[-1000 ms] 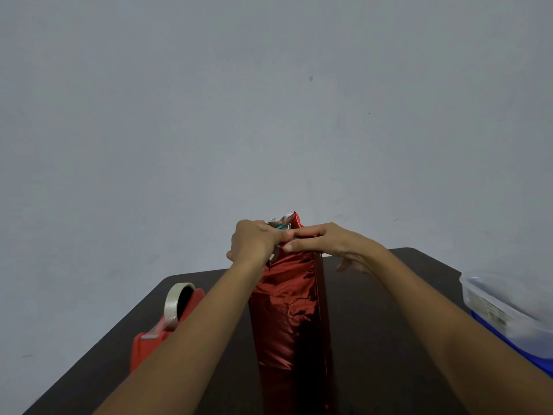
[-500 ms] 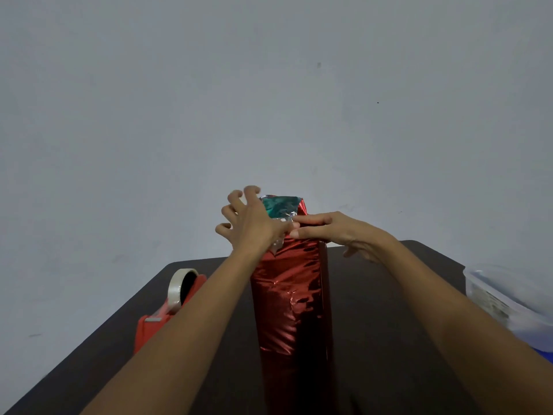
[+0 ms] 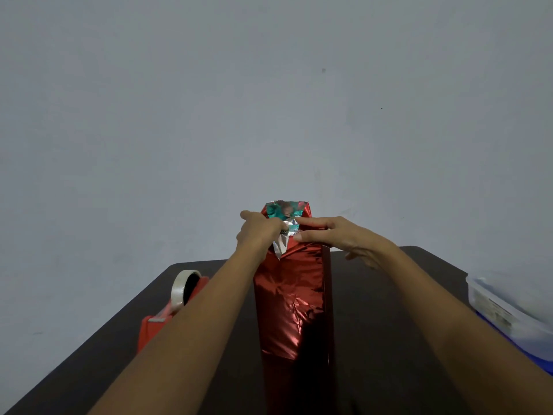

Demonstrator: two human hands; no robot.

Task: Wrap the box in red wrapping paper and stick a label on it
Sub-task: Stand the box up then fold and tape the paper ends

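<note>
Where the two hands meet, at the upper end of the upright box [image 3: 279, 209], a loose flap of the red wrapping paper [image 3: 287, 301] is being handled. The flap, its silver underside showing, is pinched by the curled fingers of the left hand [image 3: 260, 235]. The fingers of the right hand [image 3: 341, 238] are held nearly straight and are laid against the paper just beside the flap. Whether anything is gripped under them cannot be told.

The box is stood on its end on the table [image 3: 389, 324], so its long axis is vertical. The open end, where green-blue is seen, lies just above and behind both sets of fingertips. Both hands are about equally near to it, the left being directly on the flap. The next fold is judged to go downward and away over this top end.

A tape dispenser [image 3: 167, 313] is placed left of the box, nearer the left arm. A plastic container [image 3: 508, 310] is seen at the right edge. No label is visible.
</note>
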